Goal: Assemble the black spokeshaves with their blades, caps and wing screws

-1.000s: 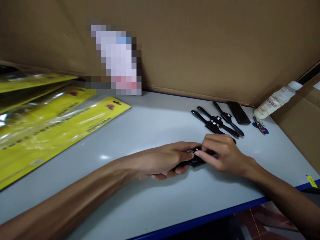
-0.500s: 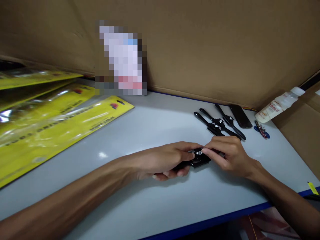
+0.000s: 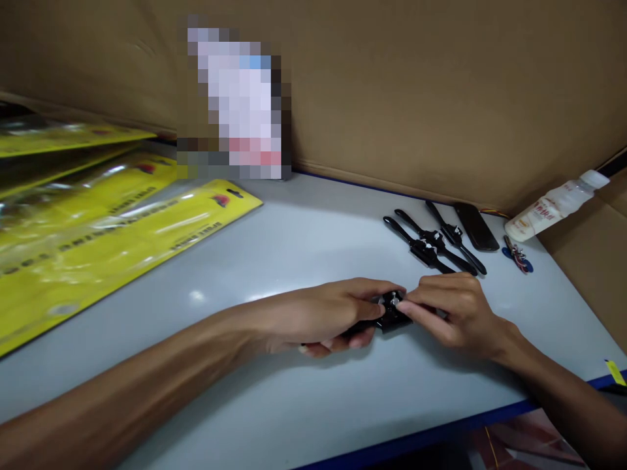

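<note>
Both hands meet on one small black tool at the desk's near middle.
The left hand [image 3: 323,316] grips the black tool [image 3: 390,312] against the desk [image 3: 304,235]; right hand [image 3: 453,310] fingers pinch its top.

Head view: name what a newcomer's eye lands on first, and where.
At the centre, the left hand and right hand meet on a small black tool on the white table. Glossy yellow packets fan out at left; three more black tools lie behind the hands.

Single head-worn view, looking forward and down, close over a white table [image 3: 294,248], cardboard wall [image 3: 441,85] behind
</note>
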The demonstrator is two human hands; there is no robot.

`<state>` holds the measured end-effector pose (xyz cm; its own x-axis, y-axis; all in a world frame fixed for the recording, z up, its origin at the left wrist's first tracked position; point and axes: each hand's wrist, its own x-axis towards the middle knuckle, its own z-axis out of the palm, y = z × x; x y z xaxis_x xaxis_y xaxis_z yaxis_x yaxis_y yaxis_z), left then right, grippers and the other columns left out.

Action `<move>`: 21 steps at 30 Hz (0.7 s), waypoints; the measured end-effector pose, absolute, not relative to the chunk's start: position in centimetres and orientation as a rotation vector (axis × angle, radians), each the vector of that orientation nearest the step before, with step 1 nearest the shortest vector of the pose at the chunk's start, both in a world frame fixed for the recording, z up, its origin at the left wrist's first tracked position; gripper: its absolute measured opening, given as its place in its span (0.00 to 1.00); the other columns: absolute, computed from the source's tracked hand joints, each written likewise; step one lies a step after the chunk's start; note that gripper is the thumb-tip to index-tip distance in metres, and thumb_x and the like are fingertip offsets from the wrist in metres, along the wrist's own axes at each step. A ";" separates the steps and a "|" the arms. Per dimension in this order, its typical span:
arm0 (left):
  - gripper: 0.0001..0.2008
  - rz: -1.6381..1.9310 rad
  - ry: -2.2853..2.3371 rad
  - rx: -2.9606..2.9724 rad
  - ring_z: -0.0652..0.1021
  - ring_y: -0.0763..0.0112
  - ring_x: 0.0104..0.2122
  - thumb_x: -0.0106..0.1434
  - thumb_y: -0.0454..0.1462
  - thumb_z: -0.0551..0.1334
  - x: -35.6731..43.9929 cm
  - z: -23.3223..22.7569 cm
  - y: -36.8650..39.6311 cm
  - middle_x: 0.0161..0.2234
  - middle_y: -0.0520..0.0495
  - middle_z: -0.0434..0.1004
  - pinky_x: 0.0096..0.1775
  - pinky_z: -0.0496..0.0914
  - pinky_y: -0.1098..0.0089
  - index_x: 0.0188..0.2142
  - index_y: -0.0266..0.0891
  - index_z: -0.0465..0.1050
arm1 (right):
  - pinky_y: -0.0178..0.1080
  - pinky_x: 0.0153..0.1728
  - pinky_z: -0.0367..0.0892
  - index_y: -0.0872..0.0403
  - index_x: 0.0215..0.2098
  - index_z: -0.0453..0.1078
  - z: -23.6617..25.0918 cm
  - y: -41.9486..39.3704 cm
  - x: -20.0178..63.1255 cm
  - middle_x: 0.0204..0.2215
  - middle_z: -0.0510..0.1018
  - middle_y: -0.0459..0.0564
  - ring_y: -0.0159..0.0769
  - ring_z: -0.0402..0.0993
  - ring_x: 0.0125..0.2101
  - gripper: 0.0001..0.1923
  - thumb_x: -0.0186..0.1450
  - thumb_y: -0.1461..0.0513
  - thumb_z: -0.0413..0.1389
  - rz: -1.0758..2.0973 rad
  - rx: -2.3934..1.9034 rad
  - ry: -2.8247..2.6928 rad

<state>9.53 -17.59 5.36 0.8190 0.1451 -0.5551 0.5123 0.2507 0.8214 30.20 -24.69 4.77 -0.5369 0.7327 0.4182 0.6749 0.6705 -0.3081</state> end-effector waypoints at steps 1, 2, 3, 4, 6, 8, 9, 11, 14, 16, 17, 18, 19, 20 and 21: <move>0.23 -0.267 0.597 1.314 0.52 0.77 0.18 0.69 0.47 0.51 9.5 5.4 -17.6 0.25 0.57 0.57 0.15 0.47 0.78 0.61 0.45 0.58 | 0.33 0.21 0.58 0.56 0.27 0.76 4.8 -24.7 30.2 0.18 0.71 0.44 0.27 0.63 0.19 0.17 0.72 0.61 0.52 0.165 -1.065 -2.381; 0.23 -0.262 0.596 1.316 0.52 0.77 0.18 0.69 0.47 0.51 9.5 5.4 -17.6 0.25 0.57 0.57 0.15 0.47 0.79 0.60 0.45 0.58 | 0.33 0.21 0.58 0.56 0.29 0.77 4.9 -24.8 30.2 0.18 0.71 0.44 0.27 0.63 0.18 0.16 0.72 0.61 0.53 0.172 -1.039 -2.398; 0.22 -0.258 0.597 1.318 0.52 0.77 0.18 0.69 0.47 0.51 9.5 5.4 -17.6 0.25 0.57 0.57 0.15 0.47 0.79 0.60 0.44 0.59 | 0.33 0.21 0.58 0.56 0.32 0.78 4.9 -24.8 30.2 0.19 0.72 0.44 0.27 0.64 0.18 0.14 0.72 0.61 0.53 0.162 -1.018 -2.411; 0.22 -0.257 0.598 1.321 0.52 0.77 0.18 0.69 0.47 0.51 9.5 5.4 -17.6 0.25 0.57 0.57 0.15 0.47 0.79 0.59 0.45 0.59 | 0.33 0.22 0.59 0.56 0.35 0.78 4.9 -24.8 30.2 0.19 0.73 0.44 0.27 0.64 0.19 0.12 0.72 0.61 0.54 0.136 -1.013 -2.415; 0.22 -0.261 0.605 1.327 0.52 0.78 0.18 0.69 0.46 0.50 9.5 5.4 -17.6 0.25 0.57 0.57 0.15 0.47 0.79 0.60 0.45 0.58 | 0.33 0.23 0.61 0.57 0.38 0.78 4.9 -24.8 30.2 0.20 0.74 0.45 0.28 0.66 0.20 0.11 0.71 0.63 0.53 0.074 -1.044 -2.404; 0.22 -0.270 0.603 1.328 0.52 0.78 0.18 0.69 0.46 0.50 9.5 5.4 -17.6 0.25 0.57 0.58 0.15 0.47 0.79 0.61 0.46 0.57 | 0.33 0.23 0.61 0.57 0.34 0.78 4.9 -24.7 30.3 0.20 0.74 0.45 0.28 0.67 0.20 0.13 0.72 0.63 0.52 0.056 -1.094 -2.382; 0.23 -0.274 0.598 1.328 0.52 0.78 0.18 0.69 0.46 0.50 9.5 5.5 -17.6 0.25 0.57 0.58 0.15 0.47 0.79 0.61 0.47 0.56 | 0.33 0.23 0.61 0.57 0.31 0.77 4.9 -24.7 30.2 0.19 0.73 0.45 0.28 0.66 0.19 0.15 0.72 0.63 0.52 0.072 -1.104 -2.378; 0.23 -0.276 0.588 1.329 0.52 0.77 0.18 0.69 0.46 0.50 9.5 5.4 -17.5 0.25 0.57 0.57 0.15 0.47 0.79 0.62 0.46 0.56 | 0.34 0.21 0.58 0.56 0.27 0.76 4.9 -24.8 30.2 0.17 0.72 0.44 0.27 0.64 0.18 0.17 0.72 0.63 0.52 0.127 -1.077 -2.386; 0.24 -0.268 0.584 1.331 0.52 0.77 0.18 0.69 0.46 0.50 9.5 5.4 -17.5 0.25 0.57 0.57 0.15 0.47 0.79 0.62 0.45 0.56 | 0.33 0.21 0.59 0.56 0.34 0.78 4.8 -24.8 30.2 0.19 0.74 0.44 0.27 0.65 0.18 0.13 0.72 0.62 0.53 0.156 -1.012 -2.396; 0.24 -0.269 0.589 1.331 0.52 0.77 0.18 0.69 0.45 0.51 9.5 5.4 -17.5 0.24 0.57 0.57 0.15 0.47 0.79 0.63 0.45 0.55 | 0.33 0.22 0.61 0.56 0.38 0.78 4.8 -24.8 30.3 0.20 0.76 0.44 0.27 0.67 0.20 0.11 0.72 0.63 0.53 0.106 -1.034 -2.387; 0.25 -0.274 0.589 1.330 0.52 0.77 0.17 0.69 0.44 0.51 9.5 5.4 -17.5 0.24 0.57 0.57 0.15 0.47 0.79 0.63 0.45 0.54 | 0.33 0.23 0.61 0.56 0.36 0.78 4.8 -24.8 30.3 0.20 0.75 0.44 0.28 0.67 0.20 0.12 0.72 0.63 0.53 0.080 -1.056 -2.383; 0.24 -0.279 0.587 1.331 0.52 0.77 0.17 0.69 0.44 0.50 9.5 5.4 -17.5 0.24 0.57 0.58 0.15 0.47 0.79 0.63 0.45 0.54 | 0.34 0.23 0.61 0.56 0.33 0.77 4.8 -24.8 30.3 0.19 0.74 0.44 0.28 0.66 0.20 0.13 0.72 0.63 0.53 0.067 -1.074 -2.383; 0.24 -0.283 0.584 1.332 0.52 0.77 0.17 0.69 0.44 0.50 9.5 5.4 -17.5 0.24 0.57 0.57 0.15 0.47 0.79 0.63 0.45 0.55 | 0.34 0.22 0.60 0.55 0.30 0.77 4.8 -24.8 30.3 0.18 0.73 0.44 0.28 0.66 0.19 0.14 0.71 0.63 0.53 0.073 -1.082 -2.389; 0.23 -0.282 0.585 1.335 0.52 0.77 0.17 0.69 0.44 0.49 9.6 5.5 -17.5 0.24 0.57 0.57 0.15 0.47 0.79 0.62 0.44 0.56 | 0.34 0.21 0.59 0.55 0.28 0.76 4.8 -24.8 30.2 0.18 0.73 0.44 0.27 0.64 0.19 0.15 0.71 0.63 0.53 0.090 -1.072 -2.399; 0.23 -0.279 0.587 1.340 0.52 0.77 0.18 0.69 0.45 0.49 9.6 5.5 -17.5 0.24 0.57 0.57 0.15 0.47 0.79 0.61 0.44 0.57 | 0.34 0.21 0.59 0.55 0.29 0.76 4.9 -24.8 30.2 0.18 0.72 0.43 0.27 0.63 0.18 0.15 0.71 0.63 0.53 0.108 -1.050 -2.409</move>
<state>9.58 -17.52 5.49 0.8251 0.1390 -0.5476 0.5125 0.2239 0.8290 30.19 -24.82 4.86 -0.5734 0.7046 0.4180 0.6645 0.6984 -0.2659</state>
